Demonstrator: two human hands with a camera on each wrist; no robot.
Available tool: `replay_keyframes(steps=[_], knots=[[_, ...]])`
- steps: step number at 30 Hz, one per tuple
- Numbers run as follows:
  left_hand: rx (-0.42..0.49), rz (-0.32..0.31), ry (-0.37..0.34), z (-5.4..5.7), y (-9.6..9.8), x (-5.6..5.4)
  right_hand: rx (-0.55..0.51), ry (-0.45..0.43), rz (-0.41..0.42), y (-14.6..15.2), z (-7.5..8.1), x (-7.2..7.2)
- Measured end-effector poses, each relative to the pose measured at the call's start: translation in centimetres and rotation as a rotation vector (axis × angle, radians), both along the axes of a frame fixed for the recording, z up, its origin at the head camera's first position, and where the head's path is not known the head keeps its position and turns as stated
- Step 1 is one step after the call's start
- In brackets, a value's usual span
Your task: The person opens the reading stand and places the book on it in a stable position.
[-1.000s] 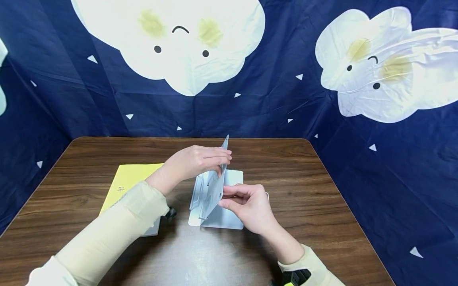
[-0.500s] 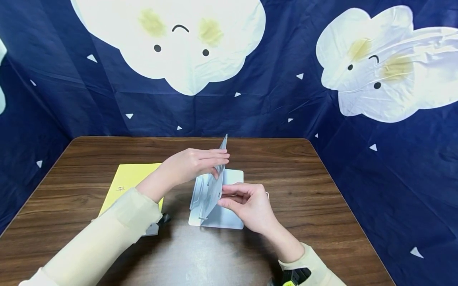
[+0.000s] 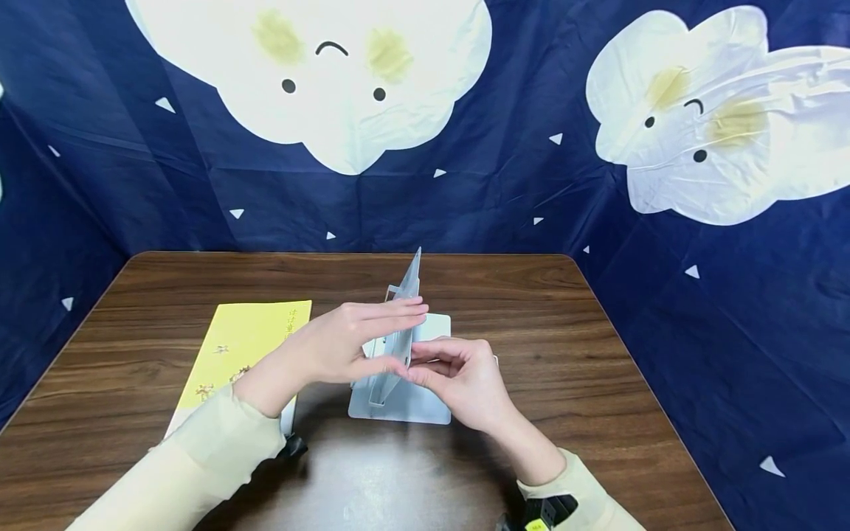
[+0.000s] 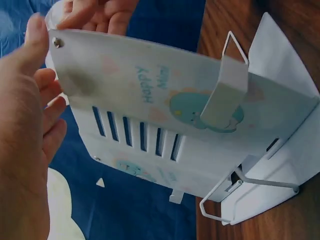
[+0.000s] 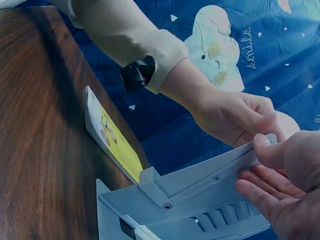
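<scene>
A pale blue metal book stand stands on the table, its panel raised steeply from a flat base plate. The left wrist view shows slots, a dinosaur print and "Happy Mini" lettering on the panel, plus a wire clip near its foot. My right hand pinches the panel's edge, thumb on one side and fingers on the other, as the right wrist view confirms. Across that edge reaches my left hand, its fingers nearly straight and its thumb close to the right thumb. Firm contact of the left fingers is unclear.
A yellow-covered book lies on the wooden table left of the stand, partly under the left forearm. A dark blue curtain with cloud prints hangs beyond the table's back edge and along the sides.
My left hand has slid down the panel toward me, its thumb now spread down near the right hand. The forearm uncovers more of the yellow book. My right hand stays nearly still.
</scene>
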State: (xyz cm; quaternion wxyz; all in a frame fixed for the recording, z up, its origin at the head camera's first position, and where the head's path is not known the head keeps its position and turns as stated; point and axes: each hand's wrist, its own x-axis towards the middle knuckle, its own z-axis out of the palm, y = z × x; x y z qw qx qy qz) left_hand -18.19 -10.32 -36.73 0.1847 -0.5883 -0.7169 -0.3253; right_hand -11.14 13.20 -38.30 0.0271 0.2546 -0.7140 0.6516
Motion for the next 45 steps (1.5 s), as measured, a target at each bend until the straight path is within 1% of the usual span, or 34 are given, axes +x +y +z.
replay_keyframes(steps=[3,7,11,15,18,24,29,36,42,45], knots=[[0.001,0.002,0.007,-0.3,0.2,0.3,-0.012,0.000,0.012,0.0,0.0,-0.1],[-0.001,0.019,0.018,-0.5,0.3,0.5,-0.033,0.004,0.035,-0.1,0.0,-0.2],[-0.002,0.022,0.011,-0.5,0.2,0.5,-0.062,-0.002,0.060,-0.2,0.0,-0.2],[0.001,0.015,-0.005,-0.5,0.1,0.4,-0.080,-0.017,0.069,-0.2,-0.1,-0.2],[0.003,0.010,-0.011,-0.5,0.1,0.3,-0.065,-0.009,0.056,0.0,-0.1,-0.2],[0.025,-0.016,-0.013,-0.6,0.1,0.0,-0.030,0.038,0.054,1.3,-0.2,-0.3],[0.046,-0.032,0.000,-0.6,0.0,-0.2,-0.020,0.068,0.032,2.4,-0.2,-0.4],[0.030,-0.027,0.010,-0.6,-0.4,-0.4,-0.024,0.078,-0.006,3.8,-0.2,-0.7],[0.015,-0.026,0.002,-0.4,-0.8,-0.7,-0.026,0.086,-0.029,4.8,-0.7,-1.1],[0.022,-0.037,0.018,-0.4,-1.0,-0.9,-0.030,0.082,-0.037,5.3,-0.9,-1.3]])
